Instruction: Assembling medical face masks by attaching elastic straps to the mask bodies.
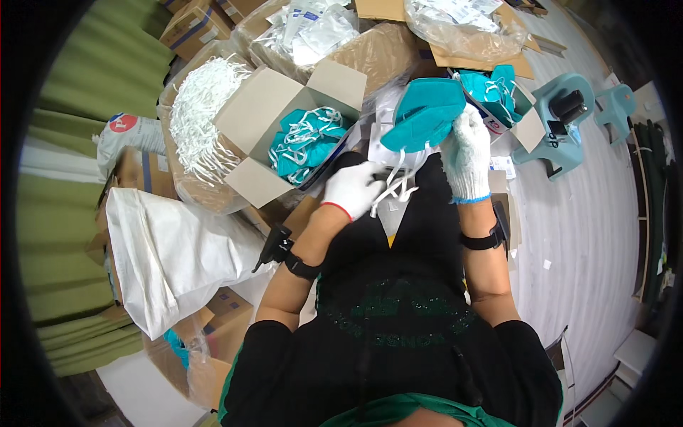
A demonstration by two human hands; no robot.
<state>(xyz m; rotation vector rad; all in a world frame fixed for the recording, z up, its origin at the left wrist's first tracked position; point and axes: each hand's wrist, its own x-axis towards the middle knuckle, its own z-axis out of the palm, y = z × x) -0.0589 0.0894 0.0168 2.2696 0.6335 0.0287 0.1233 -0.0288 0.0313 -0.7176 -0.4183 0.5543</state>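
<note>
My right hand (469, 156), in a white knit glove with a blue cuff, grips a teal face mask (430, 107) by its right edge, holding it up over my lap. White straps (391, 186) dangle from the mask's lower side. My left hand (353, 188), gloved in white with a red cuff, is closed at these straps, its fingertips partly hidden among them. Left of it stands an open carton (257, 129) heaped with teal masks (306, 146) and their white straps. Another open box (526, 117) of teal masks sits beyond my right hand.
A bag of loose white straps (206, 114) lies at the left, above a large white sack (178, 249). Plastic-lined cartons with clear packets (313, 32) stand at the back. Light-blue stools (562, 153) are on the right, one with black devices on it.
</note>
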